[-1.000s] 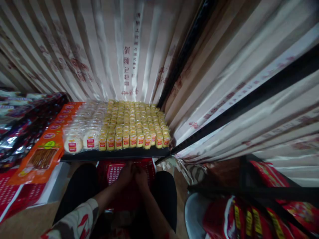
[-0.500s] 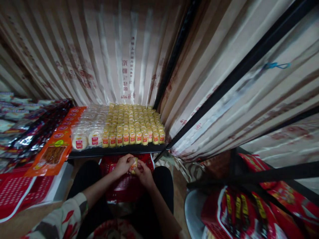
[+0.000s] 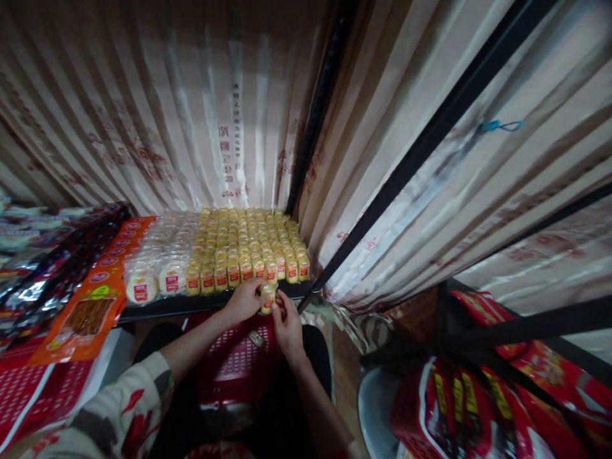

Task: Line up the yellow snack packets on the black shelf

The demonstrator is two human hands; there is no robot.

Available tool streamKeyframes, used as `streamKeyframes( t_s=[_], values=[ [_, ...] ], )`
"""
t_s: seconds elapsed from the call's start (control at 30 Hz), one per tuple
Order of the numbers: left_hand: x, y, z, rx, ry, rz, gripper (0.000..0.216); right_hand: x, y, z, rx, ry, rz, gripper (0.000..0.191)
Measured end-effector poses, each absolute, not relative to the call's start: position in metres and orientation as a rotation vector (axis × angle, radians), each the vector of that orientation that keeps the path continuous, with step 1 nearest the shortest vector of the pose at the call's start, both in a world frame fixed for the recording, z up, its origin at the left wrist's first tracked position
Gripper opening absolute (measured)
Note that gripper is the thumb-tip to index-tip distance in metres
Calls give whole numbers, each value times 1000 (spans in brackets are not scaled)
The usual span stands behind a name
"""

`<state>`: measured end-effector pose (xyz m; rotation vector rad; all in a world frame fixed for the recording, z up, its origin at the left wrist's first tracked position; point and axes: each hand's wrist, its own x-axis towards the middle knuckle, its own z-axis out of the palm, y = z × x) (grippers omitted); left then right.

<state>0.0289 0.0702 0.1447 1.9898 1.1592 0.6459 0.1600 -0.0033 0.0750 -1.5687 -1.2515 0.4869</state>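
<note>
Between my two hands, just in front of the shelf edge, is a small yellow wrapped snack point(image 3: 267, 305) with a red and orange label. My left hand point(image 3: 246, 301) pinches it from the left. On its right side, the fingertips of my right hand point(image 3: 288, 326) grip it too. Behind my hands stand tight rows of matching yellow packets point(image 3: 248, 245) on the black shelf point(image 3: 167, 307). Below, a red plastic basket point(image 3: 229, 370) sits between my knees, with a small clear wrapped piece point(image 3: 256, 338) in it.
Left of the yellow rows are round white packets point(image 3: 143, 287), an orange snack bag point(image 3: 88, 312) and dark foil packs point(image 3: 57, 261). Black metal bars point(image 3: 406, 172) cross in front of the curtain point(image 3: 191, 127). Red bags point(image 3: 478, 401) lie at lower right.
Both hands have moved up and forward with the yellow wrapped snack, from above the basket to the shelf's front edge. More of the basket's inside now shows. The view has shifted slightly.
</note>
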Motion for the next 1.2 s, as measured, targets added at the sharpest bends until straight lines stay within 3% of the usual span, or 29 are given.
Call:
streamKeyframes(
  t_s=[0.27, 0.5, 0.77, 0.97, 1.2],
  values=[
    [62, 108, 176, 2119, 1359, 804, 27, 158, 18, 59, -1652, -1502, 203, 44],
    [91, 117, 171, 2254, 1288, 690, 28, 148, 28, 65, -1646, -1681, 132, 53],
    [102, 119, 152, 2365, 1311, 558, 23, 155, 24, 70, -1589, -1750, 125, 46],
    [104, 113, 150, 2399, 1416, 526, 24, 162, 22, 70, -1644, -1469, 13, 37],
    [105, 111, 144, 2426, 1480, 521, 27, 175, 33, 62, -1669, -1516, -52, 57]
  ],
)
